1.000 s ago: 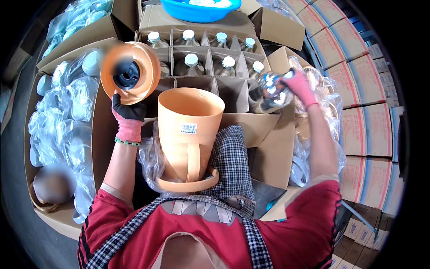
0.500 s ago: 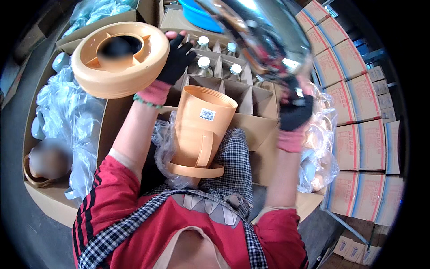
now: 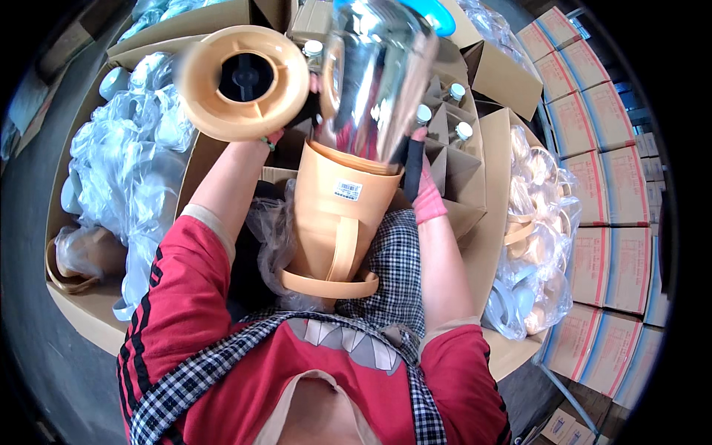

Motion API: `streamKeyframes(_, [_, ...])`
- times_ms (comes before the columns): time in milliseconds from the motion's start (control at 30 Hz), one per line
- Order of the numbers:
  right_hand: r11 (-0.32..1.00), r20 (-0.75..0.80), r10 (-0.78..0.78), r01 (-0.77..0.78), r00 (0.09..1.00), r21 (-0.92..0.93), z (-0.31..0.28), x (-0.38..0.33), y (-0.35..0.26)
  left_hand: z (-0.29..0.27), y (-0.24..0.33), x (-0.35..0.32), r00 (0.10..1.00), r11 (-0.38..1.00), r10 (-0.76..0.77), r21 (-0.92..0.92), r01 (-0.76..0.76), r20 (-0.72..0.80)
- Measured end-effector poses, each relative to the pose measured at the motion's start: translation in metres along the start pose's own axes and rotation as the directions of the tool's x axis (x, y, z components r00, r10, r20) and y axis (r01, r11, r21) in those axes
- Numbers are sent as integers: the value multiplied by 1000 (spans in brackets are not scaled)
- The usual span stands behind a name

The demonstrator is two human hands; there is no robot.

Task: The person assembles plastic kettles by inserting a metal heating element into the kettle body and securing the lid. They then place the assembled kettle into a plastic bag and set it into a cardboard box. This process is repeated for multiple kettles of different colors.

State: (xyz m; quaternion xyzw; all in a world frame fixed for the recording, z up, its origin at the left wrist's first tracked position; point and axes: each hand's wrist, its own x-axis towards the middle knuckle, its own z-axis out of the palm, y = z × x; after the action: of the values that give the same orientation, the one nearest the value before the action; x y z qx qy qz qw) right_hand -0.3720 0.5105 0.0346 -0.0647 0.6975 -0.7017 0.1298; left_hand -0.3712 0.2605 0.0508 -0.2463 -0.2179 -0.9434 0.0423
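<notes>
A shiny silver vacuum-flask liner (image 3: 374,89) stands in the open upper end of an orange plastic jug body (image 3: 319,200). My right hand (image 3: 413,169), in a black fingerless glove over pink, grips the liner's right side close to the jug rim. The jug body, with a handle and a white label, rests in my lap, its flared end toward me. A round orange spoked ring (image 3: 285,89) with a dark middle covers most of my left hand (image 3: 302,115). My left fingertips show beside the liner; whether they hold the ring cannot be seen.
Ahead stands a divided carton (image 3: 478,185) with white-capped bottles (image 3: 455,93). A left carton holds plastic-wrapped parts (image 3: 126,148); more bagged orange parts (image 3: 530,200) lie at right. A blue basin (image 3: 437,15) sits behind. Stacked cartons (image 3: 586,185) line the right side.
My right hand has brought the liner left and down from the upper right into the jug opening. The orange ring appears farther right and now hides more of my left hand.
</notes>
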Motion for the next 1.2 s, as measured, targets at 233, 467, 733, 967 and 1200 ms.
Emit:
streamKeyframes(233, [970, -33, -209, 212, 977, 120, -19, 1, -9, 17, -18, -49, 990, 989, -141, -54, 140, -17])
streamKeyframes(467, [848, 450, 198, 78, 871, -524, -25, -5, -63, 22, -28, -71, 952, 974, -223, -96, 206, -210])
streamKeyframes(733, [522, 471, 448, 204, 760, -828, 1, 7, -71, 21, -27, -75, 912, 880, -387, -348, 323, -133])
streamKeyframes(967, [353, 404, 507, 244, 762, -903, 31, -4, -89, 41, -21, -69, 922, 948, -166, 203, 247, -349])
streamKeyframes(1200, [904, 98, -17, -27, 995, 427, 5, -3, -99, 61, -12, -7, 933, 262, 298, 923, -283, 201])
